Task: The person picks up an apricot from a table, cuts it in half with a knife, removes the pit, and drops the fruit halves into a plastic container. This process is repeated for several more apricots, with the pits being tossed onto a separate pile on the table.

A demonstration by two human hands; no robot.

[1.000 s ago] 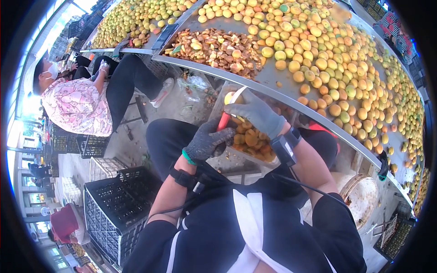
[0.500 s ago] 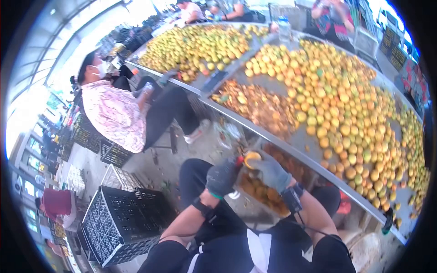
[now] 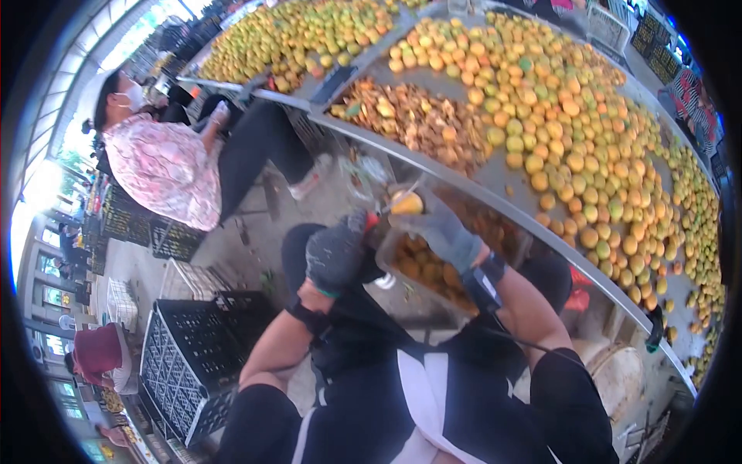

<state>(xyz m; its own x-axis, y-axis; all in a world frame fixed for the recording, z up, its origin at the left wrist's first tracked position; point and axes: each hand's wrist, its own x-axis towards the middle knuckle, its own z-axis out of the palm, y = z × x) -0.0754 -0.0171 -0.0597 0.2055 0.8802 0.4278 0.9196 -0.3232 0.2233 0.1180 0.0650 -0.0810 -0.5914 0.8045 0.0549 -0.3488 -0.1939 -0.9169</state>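
Note:
My right hand, in a grey work glove, pinches a small round yellow-orange fruit between thumb and fingers; a paler patch shows on the fruit. Close beside it, my left hand, in a dark grey glove, is wrapped round a red-handled tool pointing toward the fruit. Most of the tool is hidden by the fist, and its kind cannot be made out. Both hands are held over my lap, in front of the metal table's edge. Below them, a bin contains more fruit.
Loose yellow-orange fruit covers much of the table, with a heap of brownish peelings or pieces near its edge. Black crates stand at my left. A seated person in a pink patterned top is at the table further left.
The view has tipped downward, so the table sits higher in the picture. Both hands stay close together, still with the fruit and the tool; the fruit is turned differently.

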